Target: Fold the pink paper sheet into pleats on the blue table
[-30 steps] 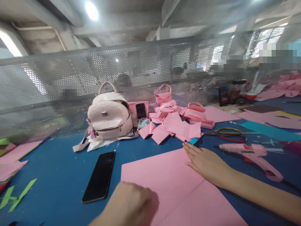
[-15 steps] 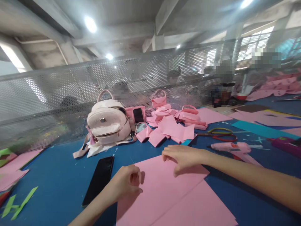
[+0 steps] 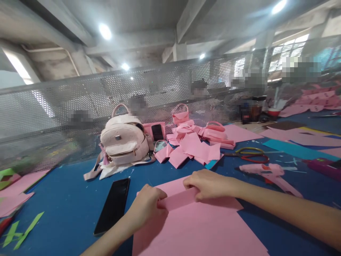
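Two large sheets of pink paper (image 3: pixel 202 227) overlap on the blue table in front of me. My left hand (image 3: pixel 149 206) pinches the far edge of the upper sheet between thumb and fingers. On the same edge, further right, my right hand (image 3: pixel 213 185) is also closed. Between the hands the edge stands raised as a narrow strip, while part of the lower sheet shows behind it. A black phone (image 3: pixel 113 206) lies just left of my left hand. The pink glue gun (image 3: pixel 262 170) rests beyond my right forearm.
A pale pink backpack (image 3: pixel 124 140) and cut pink paper pieces (image 3: pixel 191 147) sit before a perforated metal screen (image 3: pixel 165 85). Scissors (image 3: pixel 253 154) and a blue strip (image 3: pixel 295 149) lie to the right, green scraps (image 3: pixel 28 231) at left. People are blurred behind the screen.
Both hands have closed on the upper pink sheet, and its far edge has come up and towards me. Before, the sheet lay flat with the fingers loosely curled over it.
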The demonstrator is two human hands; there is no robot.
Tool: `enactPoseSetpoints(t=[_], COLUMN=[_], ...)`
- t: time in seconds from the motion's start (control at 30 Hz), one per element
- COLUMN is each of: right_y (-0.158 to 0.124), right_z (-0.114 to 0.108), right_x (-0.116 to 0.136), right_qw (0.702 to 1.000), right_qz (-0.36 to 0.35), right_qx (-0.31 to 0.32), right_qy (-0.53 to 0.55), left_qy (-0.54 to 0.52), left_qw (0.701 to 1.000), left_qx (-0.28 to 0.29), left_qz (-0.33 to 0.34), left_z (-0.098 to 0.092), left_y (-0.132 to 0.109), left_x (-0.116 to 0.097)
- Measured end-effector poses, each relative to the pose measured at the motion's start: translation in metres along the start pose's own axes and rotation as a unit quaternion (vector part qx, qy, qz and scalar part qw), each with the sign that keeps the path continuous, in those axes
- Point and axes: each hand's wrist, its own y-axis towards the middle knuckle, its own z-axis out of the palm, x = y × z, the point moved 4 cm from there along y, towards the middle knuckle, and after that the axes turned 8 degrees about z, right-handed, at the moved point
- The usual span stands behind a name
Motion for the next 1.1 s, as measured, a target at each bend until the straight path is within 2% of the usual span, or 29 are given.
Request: enactPoseSetpoints(t=[0.2,0.4,0.57,0.7,0.93,1.1], right_y=[-0.006,-0.019,-0.039,-0.054,-0.062,-0.058], right_z=[0.011,0.026,0.045,0.051,0.058,0.067], right_x=[0.003,0.018,0.016,0.013,0.008,0.004], right_qw=[0.998,0.994,0.984,0.985,0.993,0.991], right_qz=[-0.015,-0.053,-0.098,-0.120,-0.094,-0.111], right_qx=[-0.059,-0.100,-0.149,-0.120,-0.021,-0.013], right_qy=[-0.027,-0.006,0.012,0.029,0.075,0.079], left_qy=[0.109,0.173,0.205,0.244,0.189,0.150], left_qw=[0.992,0.972,0.949,0.938,0.958,0.964], left_qx=[-0.050,-0.104,-0.133,-0.122,-0.038,-0.047], left_qz=[0.046,0.119,0.197,0.215,0.214,0.215], left_z=[0.006,0.035,0.050,0.052,0.049,0.054], left_y=[0.001,-0.005,-0.024,-0.035,-0.038,-0.040], left_x=[-0.015,-0.025,-0.030,-0.032,-0.032,-0.028])
